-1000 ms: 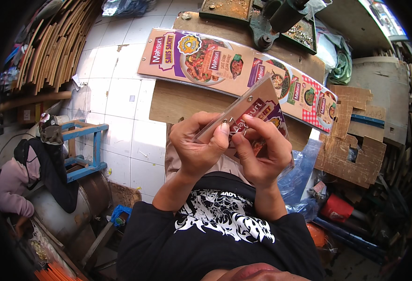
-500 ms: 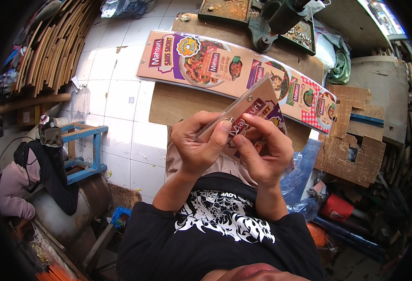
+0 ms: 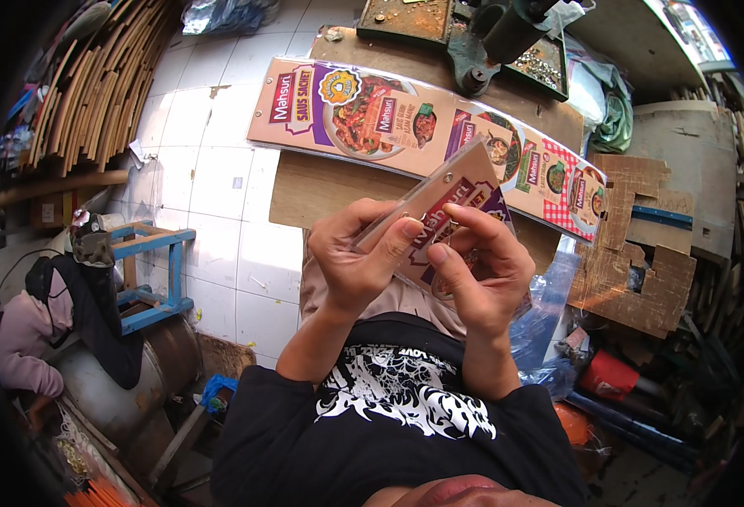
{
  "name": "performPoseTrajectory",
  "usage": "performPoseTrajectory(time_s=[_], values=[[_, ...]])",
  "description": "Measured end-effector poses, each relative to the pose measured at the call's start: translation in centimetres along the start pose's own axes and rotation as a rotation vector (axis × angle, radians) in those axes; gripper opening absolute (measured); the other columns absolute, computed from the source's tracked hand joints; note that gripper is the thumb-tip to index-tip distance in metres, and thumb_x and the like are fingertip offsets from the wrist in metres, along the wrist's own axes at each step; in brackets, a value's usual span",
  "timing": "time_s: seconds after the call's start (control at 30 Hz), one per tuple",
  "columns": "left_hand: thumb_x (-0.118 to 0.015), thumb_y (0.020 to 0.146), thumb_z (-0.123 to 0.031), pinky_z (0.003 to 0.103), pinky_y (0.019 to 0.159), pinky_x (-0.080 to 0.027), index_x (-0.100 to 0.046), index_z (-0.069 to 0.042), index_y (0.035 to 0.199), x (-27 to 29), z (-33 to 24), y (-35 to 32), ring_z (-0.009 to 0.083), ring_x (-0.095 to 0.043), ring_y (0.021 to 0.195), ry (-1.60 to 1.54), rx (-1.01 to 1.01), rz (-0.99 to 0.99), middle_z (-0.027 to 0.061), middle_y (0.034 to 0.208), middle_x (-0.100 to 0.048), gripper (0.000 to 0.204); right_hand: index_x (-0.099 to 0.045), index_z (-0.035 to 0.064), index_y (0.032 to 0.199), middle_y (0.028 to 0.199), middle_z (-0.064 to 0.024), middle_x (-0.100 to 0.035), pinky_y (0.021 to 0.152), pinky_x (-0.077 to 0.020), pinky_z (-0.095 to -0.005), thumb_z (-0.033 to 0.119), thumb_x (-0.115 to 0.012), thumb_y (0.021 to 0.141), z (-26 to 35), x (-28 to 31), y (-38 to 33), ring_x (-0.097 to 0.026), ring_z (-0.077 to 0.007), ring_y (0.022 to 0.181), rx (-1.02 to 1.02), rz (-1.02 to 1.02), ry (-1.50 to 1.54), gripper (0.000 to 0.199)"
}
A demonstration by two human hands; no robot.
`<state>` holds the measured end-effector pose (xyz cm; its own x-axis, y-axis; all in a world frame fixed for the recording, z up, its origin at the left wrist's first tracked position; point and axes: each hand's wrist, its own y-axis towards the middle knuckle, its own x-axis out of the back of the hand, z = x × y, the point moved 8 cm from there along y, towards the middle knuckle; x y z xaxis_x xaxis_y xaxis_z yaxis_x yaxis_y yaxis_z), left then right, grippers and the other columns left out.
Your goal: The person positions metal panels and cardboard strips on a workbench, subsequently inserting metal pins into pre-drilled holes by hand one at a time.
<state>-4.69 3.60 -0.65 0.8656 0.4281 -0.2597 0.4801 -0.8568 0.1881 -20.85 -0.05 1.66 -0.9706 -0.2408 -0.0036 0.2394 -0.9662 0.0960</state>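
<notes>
Here was the left hand (image 3: pixel 357 253), fingers gripping the tan, plastic-covered printed panel (image 3: pixel 471 167), tilted before the brown wooden table (image 3: pixel 321 188), white-lettered red label (image 3: pixel 467 193) showing! Then the right hand (image 3: pixel 488 275), fingers curled by a thin, shiny piece (image 3: pixel 450 231), grip impossible to tell; a loose pinch risked dropping it.

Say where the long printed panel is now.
In the head view, the long printed panel lies across the wooden bench, upper centre, between the dark green press and the left hand, its right end beside the brown board.
</notes>
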Motion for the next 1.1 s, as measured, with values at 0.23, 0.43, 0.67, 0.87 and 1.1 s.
performPoseTrajectory(time_s=[0.23,0.43,0.67,0.87,1.1], values=[[-0.075,0.085,-0.005,0.022,0.065,-0.052,-0.069,0.007,0.097,-0.4,0.3,0.3,0.0087,-0.065,0.074,0.037,0.019,0.040,0.0086,0.082,-0.072,0.018,-0.065,-0.0025,0.115,0.075,-0.0016,-0.065,0.058,-0.0450,-0.0177,-0.005,-0.074,0.080,0.0,-0.1,0.1,-0.058,-0.0040,0.065,0.115,-0.094,-0.010,0.037],[-0.069,0.085,-0.001,0.024,0.071,-0.053,-0.068,0.009,0.101,-0.3,0.4,-0.1,0.0113,-0.067,0.079,0.009,0.025,0.056,0.0115,0.086,-0.072,0.020,-0.067,-0.0008,0.111,0.073,-0.0039,-0.066,0.054,-0.0435,-0.0188,-0.006,-0.075,0.077,0.9,-0.2,0.0,-0.058,-0.0056,0.061,0.242,-0.124,-0.182,0.036],[-0.066,0.085,-0.002,0.026,0.074,-0.054,-0.067,0.010,0.107,-0.4,0.5,-0.4,0.0137,-0.068,0.082,-0.058,0.036,0.077,0.0137,0.090,-0.072,0.024,-0.069,0.0017,0.106,0.067,-0.0040,-0.063,0.053,-0.0404,-0.0256,-0.006,-0.075,0.072,1.9,-0.6,-0.2,-0.053,-0.0145,0.056,0.410,-0.146,-0.287,0.035],[-0.063,0.088,-0.002,0.027,0.077,-0.054,-0.065,0.011,0.112,-0.7,0.6,-0.4,0.0151,-0.068,0.086,-0.115,0.028,0.126,0.0156,0.095,-0.072,0.028,-0.068,0.0022,0.105,0.069,-0.0046,-0.064,0.052,-0.0406,-0.0269,-0.006,-0.074,0.073,2.9,-0.8,-0.3,-0.054,-0.0167,0.055,0.537,-0.173,-0.388,0.034],[-0.060,0.090,0.001,0.028,0.081,-0.055,-0.062,0.012,0.117,-1.5,0.3,-0.4,0.0166,-0.069,0.091,-0.145,0.046,0.143,0.0168,0.101,-0.072,0.029,-0.068,0.0022,0.105,0.080,-0.0076,-0.066,0.052,-0.0458,-0.0295,-0.007,-0.072,0.073,3.6,-1.1,-0.8,-0.058,-0.0184,0.059,0.646,-0.200,-0.537,0.034]])
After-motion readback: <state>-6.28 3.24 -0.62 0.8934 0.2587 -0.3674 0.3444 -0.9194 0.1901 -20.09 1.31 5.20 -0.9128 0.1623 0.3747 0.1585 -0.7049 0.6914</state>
